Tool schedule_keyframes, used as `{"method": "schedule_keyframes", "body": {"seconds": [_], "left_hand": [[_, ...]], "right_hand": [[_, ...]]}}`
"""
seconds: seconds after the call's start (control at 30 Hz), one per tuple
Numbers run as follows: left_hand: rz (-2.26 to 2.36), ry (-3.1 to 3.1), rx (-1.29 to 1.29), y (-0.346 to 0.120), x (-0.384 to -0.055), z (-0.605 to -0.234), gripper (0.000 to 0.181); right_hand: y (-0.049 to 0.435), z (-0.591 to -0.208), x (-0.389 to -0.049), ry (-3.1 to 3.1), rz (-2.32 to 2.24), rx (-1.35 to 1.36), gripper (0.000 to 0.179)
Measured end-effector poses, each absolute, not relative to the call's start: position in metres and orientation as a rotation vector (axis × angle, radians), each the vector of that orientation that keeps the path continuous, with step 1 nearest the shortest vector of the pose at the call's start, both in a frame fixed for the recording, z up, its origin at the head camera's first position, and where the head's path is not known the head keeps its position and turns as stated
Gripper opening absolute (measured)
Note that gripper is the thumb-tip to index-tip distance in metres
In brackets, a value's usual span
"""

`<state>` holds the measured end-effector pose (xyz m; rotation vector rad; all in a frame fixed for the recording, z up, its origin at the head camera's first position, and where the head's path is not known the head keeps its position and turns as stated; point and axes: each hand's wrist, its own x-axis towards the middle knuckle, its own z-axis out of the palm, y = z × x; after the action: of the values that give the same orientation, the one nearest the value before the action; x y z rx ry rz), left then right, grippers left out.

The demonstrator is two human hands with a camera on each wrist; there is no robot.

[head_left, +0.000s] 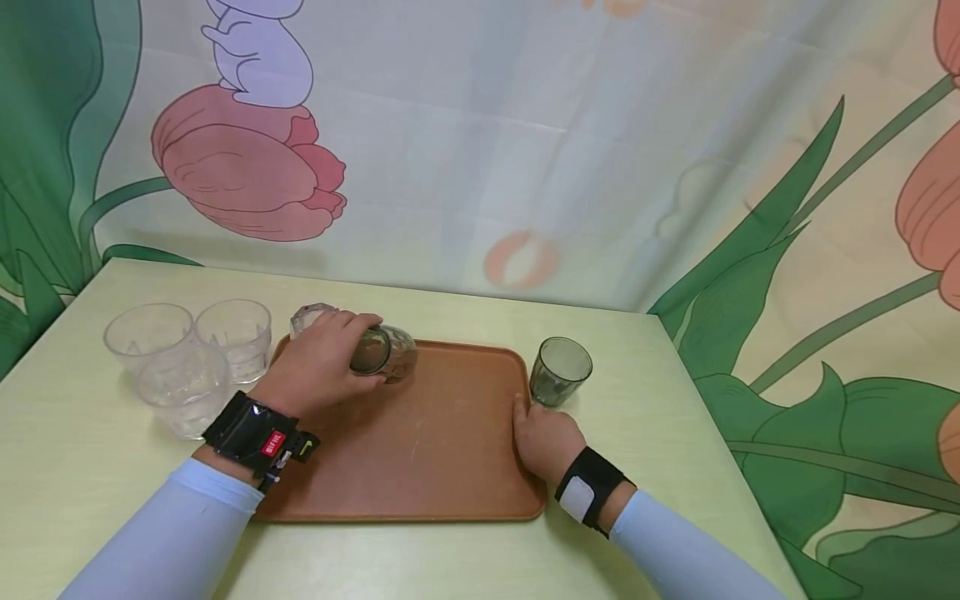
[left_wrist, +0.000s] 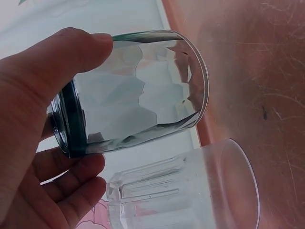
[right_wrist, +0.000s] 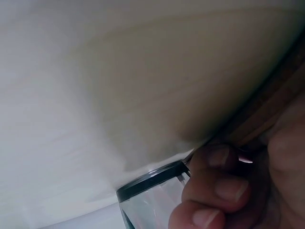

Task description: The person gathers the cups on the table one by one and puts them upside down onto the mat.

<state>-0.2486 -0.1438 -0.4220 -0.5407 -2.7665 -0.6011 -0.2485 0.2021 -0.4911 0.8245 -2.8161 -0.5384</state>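
In the head view my left hand [head_left: 318, 362] holds a smoky grey drinking glass [head_left: 397, 354] on its side above the brown tray [head_left: 420, 450]. Thumb and fingers grip the glass [left_wrist: 143, 90] near its thick base in the left wrist view; its mouth faces the tray. Beside it a clear tumbler [left_wrist: 176, 191] appears to stand mouth down at the tray's back edge, partly hidden by the hand in the head view. My right hand [head_left: 550, 442] grips the tray's right rim, fingers [right_wrist: 214, 191] curled. Close to those fingertips, a second smoky glass [head_left: 561, 371] stands upright on the table.
Three clear tumblers [head_left: 183, 387] stand mouth up in a cluster on the table [head_left: 67, 433], left of the tray. A printed cloth [head_left: 450, 150] with flowers hangs behind the table's back edge and along its right side.
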Motion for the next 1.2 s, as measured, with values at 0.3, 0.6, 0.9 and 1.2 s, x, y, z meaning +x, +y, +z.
{"method": "schedule_keyframes", "body": {"seconds": [0.3, 0.6, 0.9, 1.2], "left_hand": [[-0.553, -2.757, -0.548, -0.143, -0.251, -0.425, 0.081], [-0.514, -2.739, -0.575, -0.144, -0.256, -0.428, 0.079], [-0.514, -2.775, -0.541, -0.144, -0.259, -0.429, 0.08], [-0.497, -2.775, -0.524, -0.14, -0.261, -0.43, 0.082]], "right_hand": [[0.203, -0.496, -0.251, -2.806, -0.565, 0.817, 0.042], [0.203, -0.496, -0.25, -2.772, -0.571, 0.818, 0.042], [0.203, -0.499, -0.251, -2.767, -0.575, 0.817, 0.042], [0.2, -0.489, -0.245, -2.779, -0.542, 0.809, 0.041]]}}
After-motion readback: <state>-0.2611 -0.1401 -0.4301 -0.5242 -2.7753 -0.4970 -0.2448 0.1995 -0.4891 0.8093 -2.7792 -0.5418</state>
